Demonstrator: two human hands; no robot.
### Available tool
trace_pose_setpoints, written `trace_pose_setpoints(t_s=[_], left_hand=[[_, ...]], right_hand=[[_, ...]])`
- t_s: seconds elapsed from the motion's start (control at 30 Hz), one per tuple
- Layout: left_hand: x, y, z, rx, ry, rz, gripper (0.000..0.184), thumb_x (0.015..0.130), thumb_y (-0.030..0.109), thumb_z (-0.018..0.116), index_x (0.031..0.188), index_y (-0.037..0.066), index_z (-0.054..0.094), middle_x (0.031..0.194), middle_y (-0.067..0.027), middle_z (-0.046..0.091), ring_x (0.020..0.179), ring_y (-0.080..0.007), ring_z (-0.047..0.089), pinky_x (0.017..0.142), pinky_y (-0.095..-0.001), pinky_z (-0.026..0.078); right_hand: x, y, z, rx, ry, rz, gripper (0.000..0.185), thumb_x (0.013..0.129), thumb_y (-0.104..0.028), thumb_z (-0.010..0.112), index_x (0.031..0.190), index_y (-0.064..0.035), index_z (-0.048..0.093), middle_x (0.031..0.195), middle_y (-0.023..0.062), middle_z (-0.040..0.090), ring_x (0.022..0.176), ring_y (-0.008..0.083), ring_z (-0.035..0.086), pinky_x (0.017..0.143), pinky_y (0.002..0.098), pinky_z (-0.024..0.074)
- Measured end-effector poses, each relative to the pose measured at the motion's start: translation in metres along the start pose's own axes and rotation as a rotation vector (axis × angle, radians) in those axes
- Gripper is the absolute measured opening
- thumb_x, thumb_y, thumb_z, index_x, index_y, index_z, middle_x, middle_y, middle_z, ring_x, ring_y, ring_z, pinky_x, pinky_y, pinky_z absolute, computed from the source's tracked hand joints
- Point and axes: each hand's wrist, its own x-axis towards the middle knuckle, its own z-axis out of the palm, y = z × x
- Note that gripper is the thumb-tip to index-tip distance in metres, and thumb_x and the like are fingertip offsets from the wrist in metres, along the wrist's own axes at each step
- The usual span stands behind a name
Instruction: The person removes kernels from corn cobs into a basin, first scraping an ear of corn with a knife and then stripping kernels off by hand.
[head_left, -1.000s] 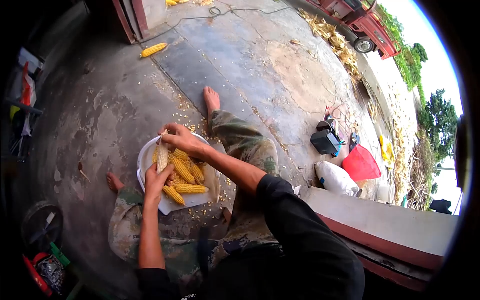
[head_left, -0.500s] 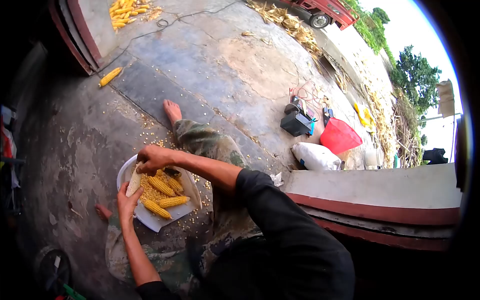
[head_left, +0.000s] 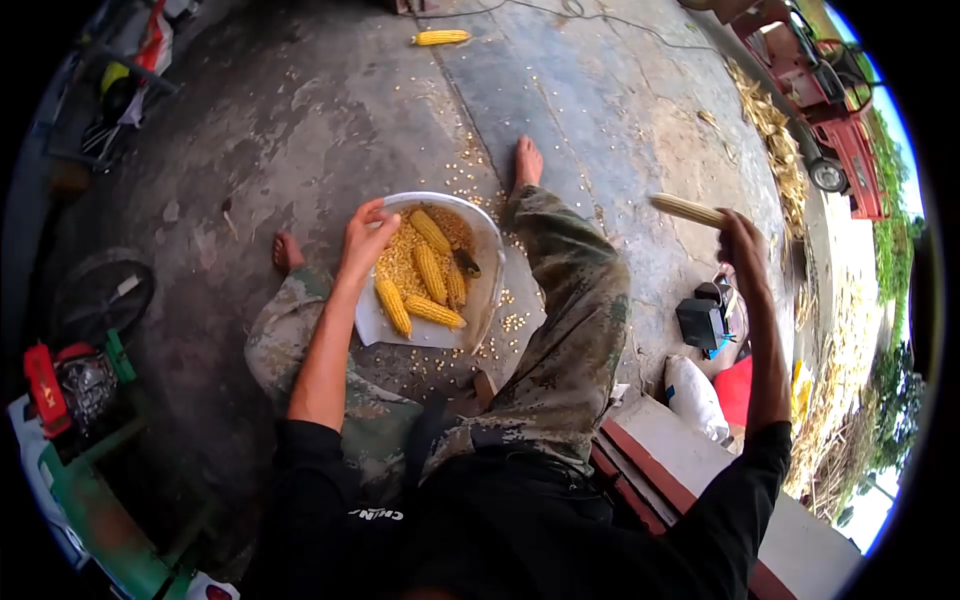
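Observation:
My right hand (head_left: 742, 240) is stretched far out to the right, closed around one end of a bare corn cob (head_left: 688, 210). The cob points left, above the floor. My left hand (head_left: 368, 236) is at the upper left rim of a white basin (head_left: 487, 300), fingers curled with thumb and fingertips near each other; no cob is in it. Inside the basin lie loose yellow kernels (head_left: 400, 258) and several yellow corn cobs (head_left: 428, 272). A small dark object (head_left: 466, 263) rests among them on the right side.
Scattered kernels lie around the basin, between my legs. A yellow cob (head_left: 440, 37) is on the floor ahead. To the right are a black box (head_left: 701, 322), a white sack (head_left: 694, 398), a red container (head_left: 734, 390) and a red vehicle (head_left: 846, 150). Green machinery (head_left: 100, 520) stands at left.
My right hand has carried the bare cob away from the basin, far to the right. My left hand has let go of that cob and stays by the basin. The view has turned.

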Motion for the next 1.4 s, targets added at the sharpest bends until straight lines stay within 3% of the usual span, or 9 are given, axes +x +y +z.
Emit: trace_pose_setpoints(t_s=[0.03, 0.13, 0.2, 0.3, 0.47, 0.6, 0.73, 0.97, 1.4], left_hand=[[-0.002, 0.004, 0.0, -0.111, 0.027, 0.04, 0.048, 0.089, 0.021, 0.074, 0.129, 0.005, 0.056, 0.106, -0.0047, 0.06, 0.087, -0.0109, 0.062, 0.065, -0.0242, 0.054], [-0.005, 0.023, -0.003, -0.215, 0.097, -0.011, 0.044, 0.09, 0.019, 0.073, 0.128, 0.004, 0.056, 0.106, -0.0043, 0.058, 0.089, -0.0124, 0.063, 0.066, -0.0246, 0.054], [0.0, 0.02, -0.004, -0.308, 0.159, 0.018, 0.042, 0.089, 0.016, 0.072, 0.125, 0.002, 0.057, 0.112, -0.0097, 0.057, 0.083, -0.0142, 0.063, 0.061, -0.0249, 0.055], [0.001, 0.017, -0.002, -0.349, 0.159, -0.005, 0.037, 0.092, 0.016, 0.069, 0.124, 0.002, 0.056, 0.108, -0.0078, 0.059, 0.086, -0.0138, 0.063, 0.065, -0.0252, 0.056], [0.0, 0.01, -0.007, -0.381, 0.184, -0.025, 0.033, 0.094, 0.017, 0.066, 0.122, 0.002, 0.056, 0.104, -0.0049, 0.061, 0.086, -0.0119, 0.063, 0.068, -0.0251, 0.056], [-0.003, 0.015, -0.009, -0.396, 0.177, -0.034, 0.033, 0.094, 0.017, 0.066, 0.122, 0.002, 0.056, 0.104, -0.0051, 0.061, 0.086, -0.0121, 0.063, 0.068, -0.0249, 0.055], [-0.011, 0.019, -0.008, -0.391, 0.127, -0.032, 0.031, 0.094, 0.017, 0.066, 0.12, 0.001, 0.058, 0.104, -0.0054, 0.061, 0.084, -0.012, 0.064, 0.068, -0.0248, 0.055], [-0.015, 0.014, -0.017, -0.401, 0.164, -0.013, 0.03, 0.093, 0.015, 0.068, 0.118, 0.001, 0.06, 0.103, -0.0052, 0.06, 0.084, -0.0125, 0.064, 0.067, -0.0241, 0.056], [-0.02, 0.012, -0.013, -0.427, 0.178, -0.024, 0.027, 0.093, 0.012, 0.067, 0.117, 0.002, 0.061, 0.106, -0.0061, 0.06, 0.084, -0.0114, 0.064, 0.066, -0.0225, 0.055]], right_hand=[[0.008, 0.024, -0.102, -0.036, 0.397, -0.025, 0.035, 0.101, -0.035, 0.054, 0.11, -0.0044, 0.067, 0.077, -0.0005, 0.055, 0.058, 0.0082, 0.044, 0.051, 0.0215, 0.0402], [-0.026, 0.081, -0.402, 0.605, 1.497, -0.062, 0.052, 0.102, -0.021, 0.026, 0.103, 0.024, 0.052, 0.101, 0.03, 0.065, 0.089, 0.0377, 0.07, 0.074, 0.0361, 0.0662], [-0.05, 0.101, -0.431, 0.302, 1.347, -0.178, 0.045, 0.102, -0.019, 0.033, 0.118, 0.0213, 0.047, 0.116, 0.0289, 0.064, 0.089, 0.0347, 0.07, 0.074, 0.0358, 0.0653], [-0.015, 0.087, -0.277, 0.183, 0.941, -0.019, 0.042, 0.103, -0.022, 0.039, 0.135, 0.0043, 0.047, 0.126, 0.0153, 0.064, 0.11, 0.029, 0.064, 0.092, 0.0345, 0.0575], [0.046, 0.037, 0.054, 0.181, 0.166, -0.121, 0.034, 0.101, -0.024, 0.056, 0.127, -0.0024, 0.061, 0.102, 0.0091, 0.069, 0.078, 0.0113, 0.064, 0.069, 0.0279, 0.0567], [0.024, -0.014, 0.264, -0.057, -0.462, -0.228, 0.033, 0.101, -0.023, 0.054, 0.119, 0.0032, 0.063, 0.089, 0.0096, 0.069, 0.073, 0.0146, 0.064, 0.067, 0.0287, 0.0547], [0.021, 0.081, 0.398, -0.58, -0.866, -0.548, 0.028, 0.089, -0.023, 0.059, 0.097, 0.0027, 0.068, 0.08, 0.0251, 0.068, 0.075, 0.0384, 0.069, 0.073, 0.0459, 0.0548], [0.052, 0.249, 0.472, -0.846, -0.707, -0.367, 0.033, 0.082, -0.025, 0.061, 0.094, 0.0057, 0.067, 0.09, 0.0302, 0.067, 0.09, 0.0463, 0.066, 0.079, 0.0509, 0.0529], [0.019, 0.238, 0.492, -0.896, -0.446, -0.142, 0.054, 0.087, -0.04, 0.06, 0.11, 0.0087, 0.054, 0.105, 0.0337, 0.063, 0.099, 0.0495, 0.063, 0.082, 0.0517, 0.0526]])
